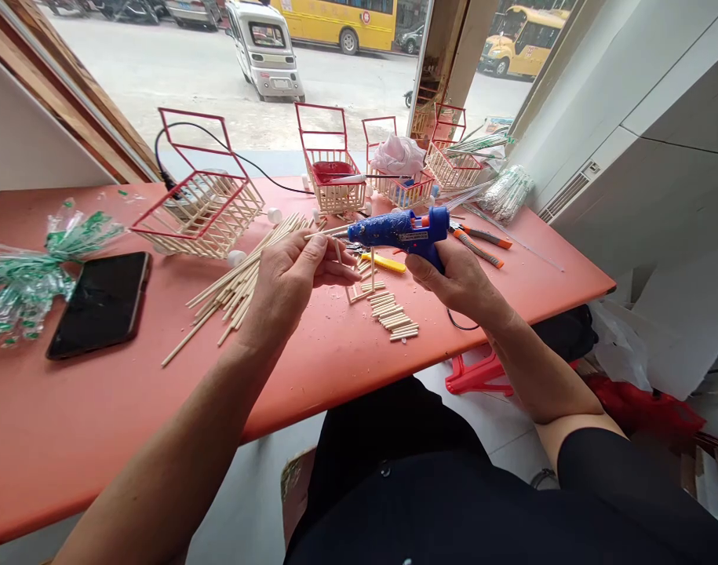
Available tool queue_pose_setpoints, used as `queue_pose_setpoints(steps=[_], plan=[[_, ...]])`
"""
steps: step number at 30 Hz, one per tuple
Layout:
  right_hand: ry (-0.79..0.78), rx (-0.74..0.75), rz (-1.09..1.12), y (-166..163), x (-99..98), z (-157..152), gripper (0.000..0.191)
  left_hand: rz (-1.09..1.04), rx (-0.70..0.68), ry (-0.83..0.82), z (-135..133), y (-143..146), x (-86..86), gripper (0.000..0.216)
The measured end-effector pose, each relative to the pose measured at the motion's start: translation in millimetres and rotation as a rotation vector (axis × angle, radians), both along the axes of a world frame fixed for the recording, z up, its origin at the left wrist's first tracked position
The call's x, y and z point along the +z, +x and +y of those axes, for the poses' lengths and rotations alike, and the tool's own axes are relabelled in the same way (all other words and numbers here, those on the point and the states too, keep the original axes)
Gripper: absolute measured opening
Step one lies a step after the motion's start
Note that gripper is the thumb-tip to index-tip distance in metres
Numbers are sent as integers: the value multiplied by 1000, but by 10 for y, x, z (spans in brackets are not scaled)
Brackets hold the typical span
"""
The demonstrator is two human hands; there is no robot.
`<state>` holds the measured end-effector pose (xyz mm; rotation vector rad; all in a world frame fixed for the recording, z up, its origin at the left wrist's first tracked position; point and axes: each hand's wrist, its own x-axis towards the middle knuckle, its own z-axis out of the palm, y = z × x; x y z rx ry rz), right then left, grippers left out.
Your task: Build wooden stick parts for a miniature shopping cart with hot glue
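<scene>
My right hand (pixel 461 275) is wrapped round the handle of a blue hot glue gun (pixel 394 229), whose nozzle points left. The nozzle reaches the fingertips of my left hand (pixel 291 271). My left fingers pinch a small frame of thin wooden sticks (pixel 373 271), partly hidden by the hand and the gun. Below the gun, short cut sticks (pixel 394 318) lie in a row on the red table (pixel 311 369). A loose pile of long wooden sticks (pixel 235 294) spreads under and beside my left hand.
Stick baskets with red trim (pixel 209 212) stand along the back, one holding a red bowl (pixel 333 172). A phone (pixel 100 302) and plastic-wrapped bundles (pixel 17 275) lie left. Orange-handled pliers (pixel 482 243) and a yellow-handled tool (pixel 385 262) lie near the gun. A black cord (pixel 258 174) crosses behind.
</scene>
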<state>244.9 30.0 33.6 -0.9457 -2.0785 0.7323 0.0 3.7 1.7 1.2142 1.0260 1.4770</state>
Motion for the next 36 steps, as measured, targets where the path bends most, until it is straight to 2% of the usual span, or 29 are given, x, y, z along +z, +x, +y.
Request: queue_pose_setpoints(steps=[8, 21, 25, 30, 33, 36], plan=[[5, -7, -21, 18, 1, 10, 46, -43, -2, -23, -12, 20, 43, 26], [70, -53, -83, 43, -2, 23, 45, -36, 20, -37, -1, 23, 29, 32], [206, -70, -90, 56, -88, 50, 40, -43, 16, -10, 3, 23, 10, 31], [561, -6, -97, 66, -160, 74, 29, -30, 23, -9, 17, 14, -21, 31], [711, -6, -157, 96, -181, 106, 39, -28, 25, -12, 13, 11, -22, 32], [731, -134, -232, 165, -193, 141, 51, -42, 21, -20, 2, 16, -3, 31]])
